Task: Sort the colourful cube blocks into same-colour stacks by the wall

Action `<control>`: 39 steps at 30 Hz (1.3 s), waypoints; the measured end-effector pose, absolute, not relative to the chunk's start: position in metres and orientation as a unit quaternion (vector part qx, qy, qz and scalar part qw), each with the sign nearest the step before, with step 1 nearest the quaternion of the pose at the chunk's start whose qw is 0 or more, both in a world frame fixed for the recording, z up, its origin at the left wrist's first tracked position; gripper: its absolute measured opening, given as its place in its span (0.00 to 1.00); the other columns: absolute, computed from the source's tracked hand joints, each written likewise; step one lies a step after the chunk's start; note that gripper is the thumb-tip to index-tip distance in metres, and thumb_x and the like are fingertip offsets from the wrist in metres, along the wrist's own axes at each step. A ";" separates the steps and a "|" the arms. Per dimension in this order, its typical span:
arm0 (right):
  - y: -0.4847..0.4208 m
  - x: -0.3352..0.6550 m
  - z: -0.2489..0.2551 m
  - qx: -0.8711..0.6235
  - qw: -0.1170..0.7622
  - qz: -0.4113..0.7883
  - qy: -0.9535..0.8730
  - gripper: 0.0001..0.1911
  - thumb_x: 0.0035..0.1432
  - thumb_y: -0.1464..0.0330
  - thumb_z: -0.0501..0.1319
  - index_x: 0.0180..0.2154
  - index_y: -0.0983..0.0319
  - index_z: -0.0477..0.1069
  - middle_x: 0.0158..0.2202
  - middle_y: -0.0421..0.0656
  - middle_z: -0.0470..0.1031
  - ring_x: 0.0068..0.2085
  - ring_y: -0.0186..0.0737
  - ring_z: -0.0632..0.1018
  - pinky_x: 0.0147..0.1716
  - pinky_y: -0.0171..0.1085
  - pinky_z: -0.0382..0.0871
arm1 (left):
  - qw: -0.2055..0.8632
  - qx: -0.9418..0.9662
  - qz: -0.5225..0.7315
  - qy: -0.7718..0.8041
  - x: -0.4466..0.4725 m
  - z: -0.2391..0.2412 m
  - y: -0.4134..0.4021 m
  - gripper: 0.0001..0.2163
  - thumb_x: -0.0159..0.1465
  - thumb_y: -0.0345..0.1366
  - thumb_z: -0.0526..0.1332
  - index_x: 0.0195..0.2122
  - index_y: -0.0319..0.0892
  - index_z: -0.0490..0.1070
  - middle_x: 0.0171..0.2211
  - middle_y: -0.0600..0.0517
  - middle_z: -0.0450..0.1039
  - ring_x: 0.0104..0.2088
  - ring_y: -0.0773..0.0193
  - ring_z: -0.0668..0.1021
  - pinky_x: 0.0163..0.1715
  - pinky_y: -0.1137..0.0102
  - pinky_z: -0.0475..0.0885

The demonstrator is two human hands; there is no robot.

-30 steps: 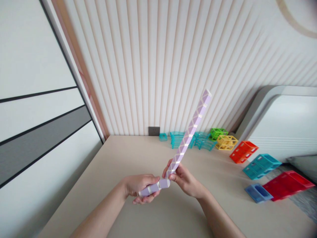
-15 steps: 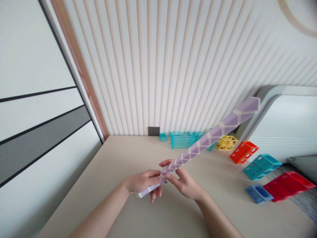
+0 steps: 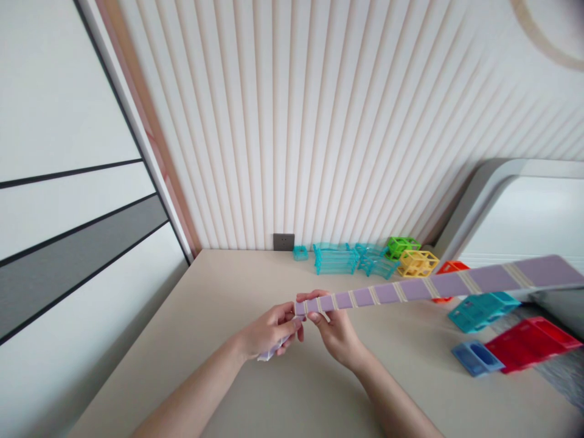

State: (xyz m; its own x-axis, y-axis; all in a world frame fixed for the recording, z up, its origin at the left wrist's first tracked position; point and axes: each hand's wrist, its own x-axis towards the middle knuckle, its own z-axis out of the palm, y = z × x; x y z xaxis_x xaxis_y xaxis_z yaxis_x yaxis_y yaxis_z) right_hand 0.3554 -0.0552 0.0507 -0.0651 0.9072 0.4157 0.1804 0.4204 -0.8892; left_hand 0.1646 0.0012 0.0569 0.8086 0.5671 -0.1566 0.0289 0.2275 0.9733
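A long purple segmented strip (image 3: 364, 297) with pale cross bands runs from my hands out to the right edge of the head view. It bends sharply between my hands, and its short end hangs down and left under my left hand. My left hand (image 3: 270, 331) is closed around that short end, thumb on top. My right hand (image 3: 336, 333) pinches the long part just right of the bend, with the thumb in front and the fingers behind. The strip is held above the beige table (image 3: 219, 286).
Along the wall stand turquoise frame pieces (image 3: 336, 260), a green frame (image 3: 401, 246) and a yellow frame (image 3: 417, 264). To the right are an orange block (image 3: 451, 266), a teal block (image 3: 484, 311), a red block (image 3: 529, 344) and a blue piece (image 3: 477, 357). A dark wall socket (image 3: 283, 242) sits behind.
The strip's long part has swung down from a steep upward slant to nearly level. A sharp bend now shows between my hands, which have barely moved.
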 end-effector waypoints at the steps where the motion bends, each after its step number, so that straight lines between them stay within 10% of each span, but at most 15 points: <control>1: -0.056 0.357 0.051 -0.417 0.536 0.337 -0.652 0.16 0.69 0.56 0.57 0.51 0.58 0.70 0.51 0.51 0.78 0.53 0.51 0.78 0.54 0.49 0.72 | 0.750 0.591 0.178 0.239 0.164 0.057 0.001 0.21 0.65 0.52 0.64 0.50 0.41 0.67 0.32 0.55 0.71 0.18 0.76 0.65 0.15 0.78 0.62; 18: -0.066 0.358 0.071 -0.278 0.433 0.613 -0.600 0.25 0.69 0.52 0.57 0.58 0.62 0.63 0.43 0.49 0.77 0.39 0.42 0.80 0.31 0.36 0.75 | 0.818 0.567 -0.027 0.092 0.149 0.057 0.000 0.21 0.64 0.52 0.66 0.45 0.38 0.74 0.29 0.53 0.72 0.17 0.76 0.65 0.14 0.77 0.60; 39: -0.056 0.353 0.061 -0.358 0.505 0.549 -0.562 0.22 0.63 0.51 0.64 0.45 0.63 0.68 0.31 0.40 0.72 0.27 0.30 0.68 0.23 0.31 0.62 | 0.732 0.659 0.062 0.165 0.158 0.052 0.001 0.25 0.63 0.59 0.62 0.44 0.39 0.74 0.30 0.54 0.71 0.18 0.77 0.64 0.16 0.78 0.58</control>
